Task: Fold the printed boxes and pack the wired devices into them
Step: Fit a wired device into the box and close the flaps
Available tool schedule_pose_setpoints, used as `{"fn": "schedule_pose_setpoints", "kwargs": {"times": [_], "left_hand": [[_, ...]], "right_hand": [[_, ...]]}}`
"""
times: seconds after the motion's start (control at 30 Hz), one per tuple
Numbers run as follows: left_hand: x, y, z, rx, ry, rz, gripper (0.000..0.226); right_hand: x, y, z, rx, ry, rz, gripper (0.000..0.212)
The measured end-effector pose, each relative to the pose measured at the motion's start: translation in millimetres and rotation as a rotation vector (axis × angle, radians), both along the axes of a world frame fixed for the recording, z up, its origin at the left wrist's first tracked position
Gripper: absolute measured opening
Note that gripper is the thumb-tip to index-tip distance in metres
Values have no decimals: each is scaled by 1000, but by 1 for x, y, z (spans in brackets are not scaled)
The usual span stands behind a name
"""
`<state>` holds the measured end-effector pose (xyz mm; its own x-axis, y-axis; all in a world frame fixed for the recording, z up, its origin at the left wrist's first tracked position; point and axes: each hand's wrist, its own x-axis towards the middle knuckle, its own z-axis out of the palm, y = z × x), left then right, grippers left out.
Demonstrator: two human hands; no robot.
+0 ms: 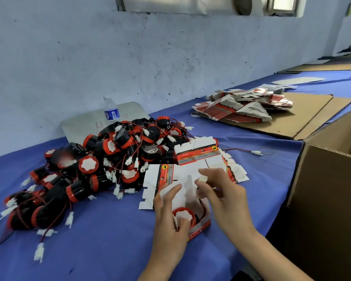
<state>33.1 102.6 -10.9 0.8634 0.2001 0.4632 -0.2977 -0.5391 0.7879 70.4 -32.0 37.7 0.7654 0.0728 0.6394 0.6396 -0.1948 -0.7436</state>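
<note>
A red-and-white printed box (200, 227) stands open on the blue table, with a black-and-red wired device (183, 216) inside it. My left hand (168, 218) grips the box's near side, its index finger stretched along a white flap (185, 189). My right hand (219, 191) pinches the device's white connector (202, 179) above the box. A flat unfolded box (157, 182) lies just behind, and another flat box (198, 153) tops a fanned stack. A big pile of wired devices (101, 159) fills the left of the table.
A large open cardboard carton (330, 189) stands at the right. Heaps of flat printed boxes (241, 106) lie on cardboard sheets far right. A water bottle (110, 108) stands behind the pile by the wall. A loose wire with connector (255, 152) lies near the carton.
</note>
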Motion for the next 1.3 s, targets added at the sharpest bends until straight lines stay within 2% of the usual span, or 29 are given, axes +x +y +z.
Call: {"fn": "schedule_pose_setpoints", "kwargs": {"times": [0.07, 0.17, 0.23, 0.4, 0.57, 0.67, 0.77, 0.83, 0.9, 1.03, 1.17, 1.3], "left_hand": [[1, 0, -1, -5, 9, -6, 84], [2, 0, -1, -29, 30, -15, 87], [1, 0, -1, -26, 19, -8, 85], [0, -1, 0, -26, 15, -3, 82], [1, 0, -2, -32, 18, -6, 83], [1, 1, -4, -33, 34, -7, 85], [2, 2, -4, -18, 31, -10, 82], [1, 2, -4, -40, 36, -31, 76], [-1, 1, -3, -89, 79, -87, 60], [-1, 2, -4, -72, 180, -131, 49], [2, 2, -7, -21, 215, -134, 46], [4, 0, -7, -47, 200, -150, 44]], "right_hand": [[2, 3, -5, -135, -111, -53, 28], [6, 5, -8, -402, -216, -164, 21], [9, 3, -7, -520, -283, -204, 24], [15, -8, -16, -762, -456, -236, 48], [17, -8, -17, -969, -550, -236, 41], [14, -4, -11, -1086, -481, -174, 52], [13, 0, -5, -1147, -348, -110, 36], [14, -1, -7, -1161, -225, -24, 26], [15, -6, -13, -1135, -73, 16, 35], [11, -10, -23, -1092, 8, 9, 57], [3, -7, -38, -977, -26, 9, 72], [-4, -2, -55, -633, -163, -88, 58]]}}
